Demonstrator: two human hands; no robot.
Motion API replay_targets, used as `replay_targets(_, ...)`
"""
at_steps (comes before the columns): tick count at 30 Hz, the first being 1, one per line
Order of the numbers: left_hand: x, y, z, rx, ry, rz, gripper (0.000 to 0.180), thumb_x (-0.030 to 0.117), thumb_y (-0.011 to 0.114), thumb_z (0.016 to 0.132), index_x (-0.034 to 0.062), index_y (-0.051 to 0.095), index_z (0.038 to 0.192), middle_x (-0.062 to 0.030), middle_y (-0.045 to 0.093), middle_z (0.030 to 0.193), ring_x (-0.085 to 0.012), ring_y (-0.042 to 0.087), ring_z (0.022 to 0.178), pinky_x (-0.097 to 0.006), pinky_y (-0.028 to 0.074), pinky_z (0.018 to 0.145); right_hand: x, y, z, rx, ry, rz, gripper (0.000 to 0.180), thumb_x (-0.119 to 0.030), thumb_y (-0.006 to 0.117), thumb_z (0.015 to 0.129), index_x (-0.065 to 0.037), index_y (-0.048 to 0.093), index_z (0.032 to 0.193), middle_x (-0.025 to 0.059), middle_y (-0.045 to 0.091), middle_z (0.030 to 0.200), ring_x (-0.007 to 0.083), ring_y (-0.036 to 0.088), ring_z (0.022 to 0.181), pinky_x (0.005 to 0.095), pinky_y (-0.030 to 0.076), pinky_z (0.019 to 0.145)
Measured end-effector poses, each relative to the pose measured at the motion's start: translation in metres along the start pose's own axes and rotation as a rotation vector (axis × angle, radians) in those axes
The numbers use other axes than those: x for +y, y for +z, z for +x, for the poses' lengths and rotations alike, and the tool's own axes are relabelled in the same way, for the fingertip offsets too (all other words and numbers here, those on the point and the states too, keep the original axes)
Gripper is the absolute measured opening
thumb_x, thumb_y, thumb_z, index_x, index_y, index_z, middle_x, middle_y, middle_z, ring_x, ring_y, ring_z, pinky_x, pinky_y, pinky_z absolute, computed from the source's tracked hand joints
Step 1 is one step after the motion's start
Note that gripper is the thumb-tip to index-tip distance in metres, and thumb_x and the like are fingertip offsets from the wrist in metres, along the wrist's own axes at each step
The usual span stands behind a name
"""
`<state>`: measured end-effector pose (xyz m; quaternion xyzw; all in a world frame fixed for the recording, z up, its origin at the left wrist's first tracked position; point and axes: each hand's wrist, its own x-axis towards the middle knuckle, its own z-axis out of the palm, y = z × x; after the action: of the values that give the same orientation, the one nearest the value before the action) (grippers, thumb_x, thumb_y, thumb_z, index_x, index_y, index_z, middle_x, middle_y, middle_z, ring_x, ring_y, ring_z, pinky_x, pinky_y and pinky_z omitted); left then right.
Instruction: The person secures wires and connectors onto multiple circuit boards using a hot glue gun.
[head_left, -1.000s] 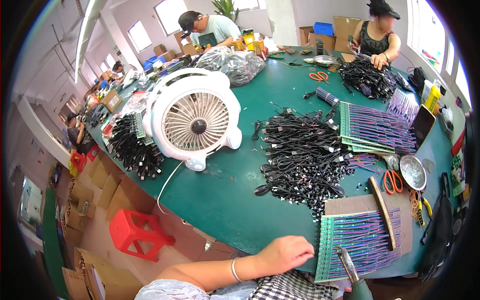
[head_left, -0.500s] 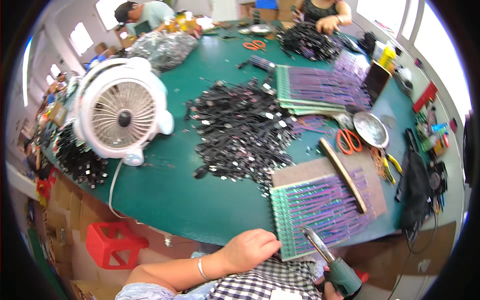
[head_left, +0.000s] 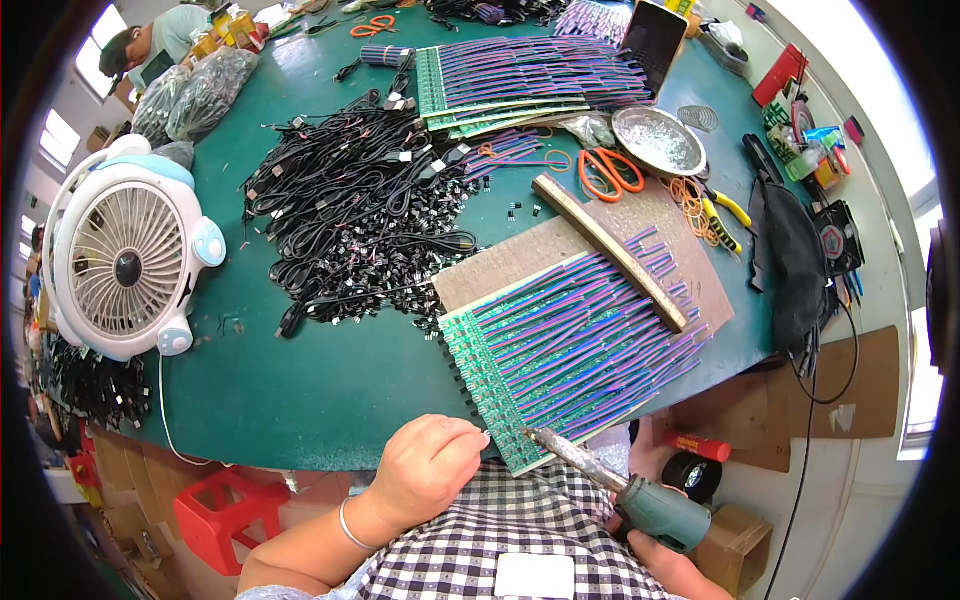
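A green circuit-board panel (head_left: 482, 388) with rows of purple and blue wires (head_left: 590, 335) lies on a brown board (head_left: 500, 272) near the table's front edge. My left hand (head_left: 425, 470) is beside the panel's lower left edge, fingers pinched together. What they hold, if anything, is too small to make out. My right hand (head_left: 645, 545) grips a green-bodied soldering gun (head_left: 665, 512), its metal barrel pointing left. The tip is over the panel's lower left part, close to my left fingertips; contact cannot be told. A wooden bar (head_left: 610, 252) lies across the wires.
Black cables (head_left: 350, 210) are heaped left of the panel. A white fan (head_left: 125, 265) stands far left. Behind are stacked wired panels (head_left: 530, 75), orange scissors (head_left: 610, 172), a metal dish (head_left: 658, 140) and yellow-handled pliers (head_left: 722, 222). A red stool (head_left: 225, 515) stands below. Another person (head_left: 165, 45) works far left.
The whole view has shifted, and the far co-worker's hands have left it. The soldering gun's tip has moved left across the panel, closer to its edge. My left hand stays beside that edge.
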<state>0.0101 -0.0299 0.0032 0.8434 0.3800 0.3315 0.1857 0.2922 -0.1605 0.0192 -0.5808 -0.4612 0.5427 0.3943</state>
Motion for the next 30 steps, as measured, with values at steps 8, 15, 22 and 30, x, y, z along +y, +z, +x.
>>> replay_targets(8,0.002,0.0,0.002,0.051,-0.04,0.008,0.022,-0.004,0.07,0.066,0.0032,0.063,0.086,-0.0077,0.064,0.083,-0.0249,0.062,0.071,-0.035,0.053,0.063,0.02,0.009,0.004,-0.041,-0.254,-0.494,0.024,-0.007,0.073,0.073,-0.008,0.071,0.097,0.0064,0.071,0.095,0.0249,0.066,0.087,0.0363,0.05,0.087)
replay_targets(15,-0.001,0.001,0.003,0.067,-0.064,0.022,0.024,-0.003,0.07,0.066,0.0044,0.063,0.087,-0.0072,0.063,0.084,-0.0248,0.062,0.072,-0.034,0.052,0.063,0.031,0.014,0.002,0.009,-0.326,-0.613,0.02,-0.009,0.073,0.075,-0.007,0.07,0.095,0.0068,0.07,0.094,0.0234,0.066,0.086,0.0355,0.05,0.085)
replay_targets(22,-0.002,0.002,0.003,0.054,-0.059,0.027,0.023,-0.001,0.071,0.066,0.0048,0.063,0.087,-0.0066,0.063,0.084,-0.0243,0.061,0.072,-0.034,0.052,0.063,0.041,0.01,0.003,0.015,-0.316,-0.504,0.025,-0.012,0.075,0.074,-0.006,0.069,0.097,0.0087,0.07,0.092,0.0243,0.066,0.085,0.0373,0.05,0.084)
replay_targets(30,0.001,0.003,0.006,0.072,-0.078,0.017,0.023,-0.004,0.071,0.062,0.0059,0.063,0.081,-0.0064,0.063,0.08,-0.0251,0.06,0.067,-0.035,0.05,0.06,0.048,0.012,0.001,0.02,-0.268,-0.468,0.027,-0.012,0.077,0.072,-0.007,0.07,0.097,0.0085,0.07,0.093,0.026,0.066,0.087,0.0374,0.051,0.084)
